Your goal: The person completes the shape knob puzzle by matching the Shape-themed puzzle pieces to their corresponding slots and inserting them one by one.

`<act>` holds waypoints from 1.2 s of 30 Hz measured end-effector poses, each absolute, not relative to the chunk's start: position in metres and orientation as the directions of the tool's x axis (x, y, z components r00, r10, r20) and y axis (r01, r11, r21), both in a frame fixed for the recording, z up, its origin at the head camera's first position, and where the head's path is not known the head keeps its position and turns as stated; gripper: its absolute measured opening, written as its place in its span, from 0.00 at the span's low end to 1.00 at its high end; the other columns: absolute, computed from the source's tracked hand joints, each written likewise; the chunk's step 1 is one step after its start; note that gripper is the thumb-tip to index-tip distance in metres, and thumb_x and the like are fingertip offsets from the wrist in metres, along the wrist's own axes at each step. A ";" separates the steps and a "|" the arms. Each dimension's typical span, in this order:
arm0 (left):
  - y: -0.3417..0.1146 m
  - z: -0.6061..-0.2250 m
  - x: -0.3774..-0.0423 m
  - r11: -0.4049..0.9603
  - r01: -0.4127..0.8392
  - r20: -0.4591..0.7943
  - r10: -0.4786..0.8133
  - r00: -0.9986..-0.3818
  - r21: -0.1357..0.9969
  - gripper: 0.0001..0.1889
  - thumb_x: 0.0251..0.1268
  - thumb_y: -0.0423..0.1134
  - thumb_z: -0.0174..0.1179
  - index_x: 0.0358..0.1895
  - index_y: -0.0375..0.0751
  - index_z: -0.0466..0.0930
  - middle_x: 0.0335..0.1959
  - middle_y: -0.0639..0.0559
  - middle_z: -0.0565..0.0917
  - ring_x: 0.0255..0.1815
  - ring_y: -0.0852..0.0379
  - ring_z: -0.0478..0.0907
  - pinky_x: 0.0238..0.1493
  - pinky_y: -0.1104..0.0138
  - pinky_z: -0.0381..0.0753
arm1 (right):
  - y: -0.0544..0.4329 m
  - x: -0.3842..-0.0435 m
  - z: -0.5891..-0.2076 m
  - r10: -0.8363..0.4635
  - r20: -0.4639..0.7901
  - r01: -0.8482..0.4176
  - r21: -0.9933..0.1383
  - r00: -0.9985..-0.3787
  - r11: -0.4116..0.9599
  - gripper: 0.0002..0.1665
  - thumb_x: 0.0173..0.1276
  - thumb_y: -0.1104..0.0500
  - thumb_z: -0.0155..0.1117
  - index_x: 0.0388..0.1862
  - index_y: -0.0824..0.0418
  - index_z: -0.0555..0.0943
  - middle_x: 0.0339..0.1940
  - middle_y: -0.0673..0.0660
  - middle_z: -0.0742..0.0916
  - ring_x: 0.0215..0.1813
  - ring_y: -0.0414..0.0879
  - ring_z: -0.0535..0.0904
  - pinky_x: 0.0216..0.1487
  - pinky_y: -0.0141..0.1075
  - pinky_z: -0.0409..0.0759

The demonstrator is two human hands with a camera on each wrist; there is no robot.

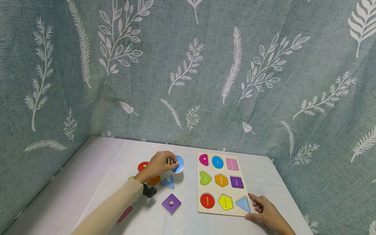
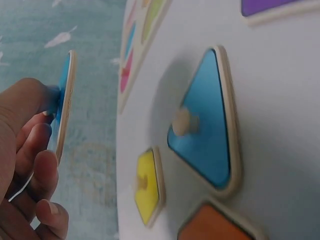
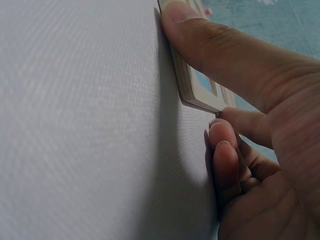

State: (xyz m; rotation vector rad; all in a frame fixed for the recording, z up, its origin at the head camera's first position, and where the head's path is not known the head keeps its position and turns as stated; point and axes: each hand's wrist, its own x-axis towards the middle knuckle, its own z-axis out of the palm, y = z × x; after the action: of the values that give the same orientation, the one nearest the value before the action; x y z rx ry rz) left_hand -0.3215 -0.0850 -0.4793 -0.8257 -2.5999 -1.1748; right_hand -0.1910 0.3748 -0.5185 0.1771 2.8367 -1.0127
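Note:
Raised off the table, a blue oval puzzle piece (image 1: 180, 167) is pinched by its knob between the thumb and fingers of my left hand (image 1: 160, 164). In the left wrist view the piece (image 2: 64, 110) stands on edge, clear of the table. My right hand (image 1: 266, 211) grips the near right corner of a wooden shape board (image 1: 212, 189), thumb on the near edge and index finger along the side. A magenta half-circle piece (image 1: 202, 160) with a knob sits in the board's far left recess; the other printed shapes show no knobs.
Loose knobbed pieces lie left of the board: a blue triangle (image 1: 168, 182), a purple square (image 1: 171, 204), an orange piece (image 1: 154, 180), a red piece (image 1: 142, 166), a yellow piece (image 2: 148, 190) and a pink piece (image 1: 125, 214). A patterned curtain (image 1: 211, 81) encloses the table.

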 end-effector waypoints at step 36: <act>0.012 -0.483 -0.331 0.486 0.591 0.367 0.482 -0.796 0.644 0.07 0.63 0.41 0.73 0.32 0.47 0.84 0.22 0.62 0.75 0.25 0.64 0.69 0.28 0.71 0.70 | 0.377 -0.189 -0.520 0.032 -0.105 0.092 -0.634 -0.994 0.768 0.58 0.39 0.50 0.91 0.70 0.68 0.76 0.36 0.52 0.71 0.38 0.44 0.67 0.36 0.33 0.68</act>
State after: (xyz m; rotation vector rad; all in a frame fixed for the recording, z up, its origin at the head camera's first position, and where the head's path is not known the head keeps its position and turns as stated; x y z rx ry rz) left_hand -0.3311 0.0121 -0.4830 -0.9402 -2.5875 -1.2036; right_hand -0.1894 0.3774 -0.5198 0.1010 2.8710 -1.0359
